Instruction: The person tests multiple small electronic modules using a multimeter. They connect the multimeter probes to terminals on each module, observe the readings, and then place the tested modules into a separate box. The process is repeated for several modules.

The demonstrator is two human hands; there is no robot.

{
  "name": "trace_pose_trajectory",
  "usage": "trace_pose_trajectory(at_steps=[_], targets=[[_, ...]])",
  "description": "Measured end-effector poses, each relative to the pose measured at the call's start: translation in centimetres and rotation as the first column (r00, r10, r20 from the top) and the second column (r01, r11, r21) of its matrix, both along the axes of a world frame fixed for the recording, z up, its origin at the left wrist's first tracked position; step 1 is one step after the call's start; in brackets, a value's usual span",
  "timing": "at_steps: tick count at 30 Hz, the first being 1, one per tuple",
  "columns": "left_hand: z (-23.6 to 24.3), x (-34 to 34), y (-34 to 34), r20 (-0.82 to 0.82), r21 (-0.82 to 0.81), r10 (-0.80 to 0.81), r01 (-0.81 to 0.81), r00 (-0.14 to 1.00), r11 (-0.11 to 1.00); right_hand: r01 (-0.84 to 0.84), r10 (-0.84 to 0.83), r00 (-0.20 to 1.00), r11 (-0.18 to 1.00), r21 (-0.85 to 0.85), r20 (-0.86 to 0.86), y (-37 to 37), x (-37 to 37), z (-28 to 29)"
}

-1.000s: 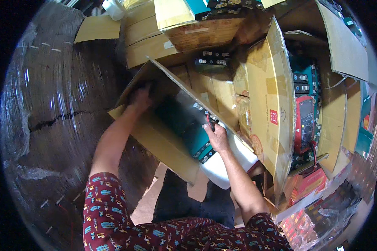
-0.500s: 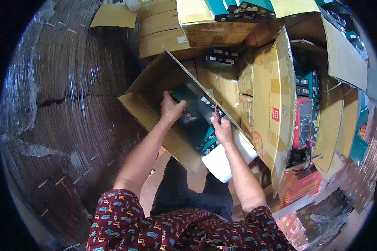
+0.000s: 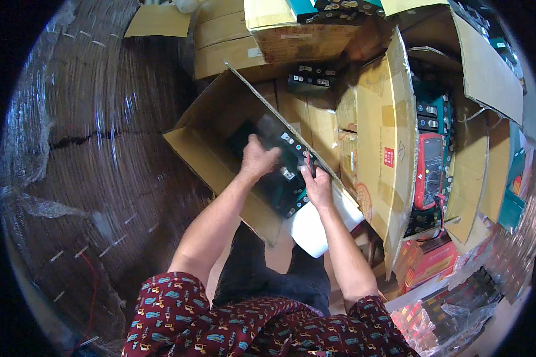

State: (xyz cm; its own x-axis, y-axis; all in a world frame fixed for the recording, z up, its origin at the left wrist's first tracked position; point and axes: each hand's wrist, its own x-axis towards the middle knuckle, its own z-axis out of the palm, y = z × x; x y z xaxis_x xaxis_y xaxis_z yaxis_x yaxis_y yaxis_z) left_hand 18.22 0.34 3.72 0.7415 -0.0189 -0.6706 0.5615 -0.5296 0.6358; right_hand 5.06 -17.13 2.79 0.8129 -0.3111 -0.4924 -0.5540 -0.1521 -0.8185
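Observation:
An open cardboard box lies tilted before me, holding dark teal battery cells with metal terminals and a white foam sheet at its near end. My left hand grips a battery cell inside, its thumb near the top terminals. My right hand, at the box's right side, is closed on a small red-and-black object with a lead, like a meter probe. Part of it is hidden by my fingers. A red multimeter rests on cells in the upright box to the right.
A loose battery cell sits on cartons behind my box. A carton with more cells stands at the back. A plastic-wrapped brown stack fills the left. Red packages and wrapped items lie at lower right.
My left hand came from the box's far left corner rightward onto a cell, then moved slightly further right with it. My right hand shifted a little right and stays on the red-and-black object.

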Motion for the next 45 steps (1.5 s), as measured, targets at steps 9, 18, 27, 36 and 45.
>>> trace_pose_trajectory(at_steps=[9, 18, 27, 36, 45], targets=[[-9.6, -2.9, 0.0, 0.048, -0.082, -0.159, 0.163, 0.986, 0.983, 0.078, -0.080, 0.996, 0.994, -0.073, -0.027, -0.6, -4.1, 1.2], [-5.7, -7.5, 2.7, 0.291, -0.221, -0.117, 0.186, 0.949, 0.957, 0.184, -0.142, 0.978, 0.934, 0.306, -0.153, 1.5, -5.3, 3.4], [2.0, -13.5, 0.8, 0.228, -0.395, 0.103, -0.005, 0.968, 0.919, 0.244, -0.201, 0.969, 0.874, 0.420, -0.144, 5.6, -5.4, 4.7], [0.1, -11.1, 3.2, 0.342, -0.453, 0.107, 0.064, 0.934, 0.889, 0.287, -0.272, 0.955, 0.756, 0.589, -0.118, 4.6, -5.0, 7.6], [1.8, -9.2, 2.7, 0.556, -0.238, 0.006, 0.152, 0.831, 0.959, 0.220, -0.315, 0.949, 0.675, 0.704, 0.005, 3.5, -4.8, 3.6]])
